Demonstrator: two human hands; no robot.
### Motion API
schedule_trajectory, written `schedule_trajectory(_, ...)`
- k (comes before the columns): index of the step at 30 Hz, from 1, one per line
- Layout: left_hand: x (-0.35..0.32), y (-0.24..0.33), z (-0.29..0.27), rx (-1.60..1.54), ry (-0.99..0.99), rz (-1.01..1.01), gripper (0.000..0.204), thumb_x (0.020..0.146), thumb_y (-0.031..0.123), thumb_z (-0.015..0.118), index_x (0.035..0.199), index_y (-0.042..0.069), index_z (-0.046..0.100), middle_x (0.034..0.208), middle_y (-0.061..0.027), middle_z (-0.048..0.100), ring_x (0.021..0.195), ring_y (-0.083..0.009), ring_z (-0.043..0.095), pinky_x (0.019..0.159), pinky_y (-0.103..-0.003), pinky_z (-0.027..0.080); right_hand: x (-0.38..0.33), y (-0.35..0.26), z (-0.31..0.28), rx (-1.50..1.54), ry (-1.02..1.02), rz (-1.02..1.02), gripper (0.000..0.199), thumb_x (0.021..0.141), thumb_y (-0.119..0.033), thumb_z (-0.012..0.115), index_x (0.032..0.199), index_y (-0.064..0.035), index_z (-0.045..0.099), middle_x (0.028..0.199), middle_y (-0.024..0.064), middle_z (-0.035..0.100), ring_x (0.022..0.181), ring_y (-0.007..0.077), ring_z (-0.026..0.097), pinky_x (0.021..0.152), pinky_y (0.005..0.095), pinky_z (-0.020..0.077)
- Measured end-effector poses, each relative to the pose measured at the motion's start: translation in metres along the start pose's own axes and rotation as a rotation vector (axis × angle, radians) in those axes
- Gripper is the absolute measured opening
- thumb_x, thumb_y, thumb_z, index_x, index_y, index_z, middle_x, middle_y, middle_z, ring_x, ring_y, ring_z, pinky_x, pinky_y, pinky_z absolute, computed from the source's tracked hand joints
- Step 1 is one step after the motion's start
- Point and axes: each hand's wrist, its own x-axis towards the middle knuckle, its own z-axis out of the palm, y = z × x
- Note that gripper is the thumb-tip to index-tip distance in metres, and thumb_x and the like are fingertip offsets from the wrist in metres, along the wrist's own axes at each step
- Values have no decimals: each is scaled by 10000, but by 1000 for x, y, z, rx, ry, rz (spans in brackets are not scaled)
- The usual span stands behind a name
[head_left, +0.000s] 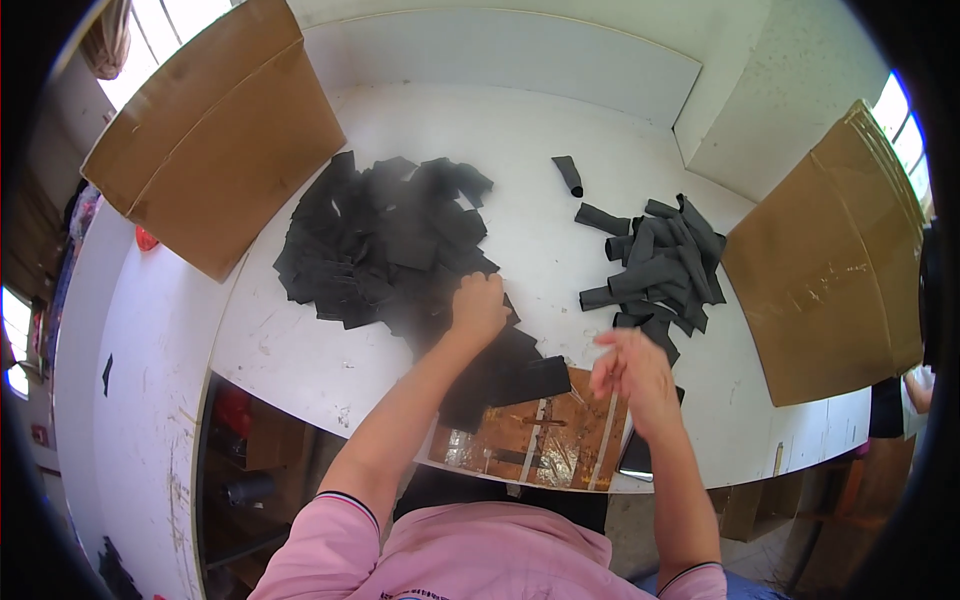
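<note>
Flat black fabric pieces [370,240] lie in a large heap on the left half of the white table. My left hand [480,308] is at the right edge of that heap, its fingers curled down and closed on a black piece. My right hand [636,380] hovers over the table to the right, holding nothing, with its fingers bent and apart. Just beyond it is a smaller pile of rolled, tube-like black pieces [655,275]. One black piece [535,380] lies partly over the taped brown cardboard sheet [510,440] in front of me.
Large cardboard boxes stand at the left [225,150] and right [830,260] of the table. A single black tube [567,175] lies apart near the back. A low white panel [500,55] closes off the far edge. A dark flat object [637,455] sits at the front edge, below my right hand.
</note>
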Motion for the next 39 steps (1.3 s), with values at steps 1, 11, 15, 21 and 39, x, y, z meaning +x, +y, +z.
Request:
schedule_trajectory(1, 1, -4, 2, -32, -40, 69, 181, 691, 146, 644, 817, 33, 582, 877, -143, 553, 851, -297, 517, 747, -361, 423, -14, 10, -1, 46, -53, 44, 438, 905, -386, 339, 922, 11, 525, 640, 51, 533, 570, 94, 496, 537, 195, 403)
schedule_trajectory(11, -28, 27, -102, -1163, 426, 130, 80, 785, 10, 583, 853, 9, 541, 693, 22, 524, 621, -28, 460, 567, -171, 379, -80, 46, 26, -75, -85, 172, 298, 893, -247, 425, 857, 16, 562, 639, 46, 544, 604, 104, 524, 560, 224, 424)
schedule_trajectory(15, -75, 27, -132, -1542, 229, -75, 81, 765, -26, 568, 837, 7, 549, 769, -34, 594, 674, -57, 534, 610, -189, 431, -86, 34, 48, -300, -154, 76, 259, 809, -210, 549, 901, 32, 556, 692, 114, 586, 703, 201, 597, 645, 280, 464)
schedule_trajectory(21, -134, 28, -107, -1588, -245, -294, 125, 740, -31, 605, 849, 19, 567, 759, -53, 612, 670, -89, 581, 636, -204, 472, -77, 35, 77, -154, -127, -62, 361, 743, -216, 653, 988, 17, 528, 784, 40, 578, 725, 102, 537, 628, 226, 441)
schedule_trajectory(39, -180, 44, -100, -1686, -382, -460, 161, 764, 101, 579, 889, 6, 539, 699, -62, 573, 650, -114, 542, 613, -224, 423, -82, 60, 67, -844, 388, -782, 350, 484, 84, 552, 830, 46, 582, 679, 114, 501, 574, 246, 497, 476, 318, 404)
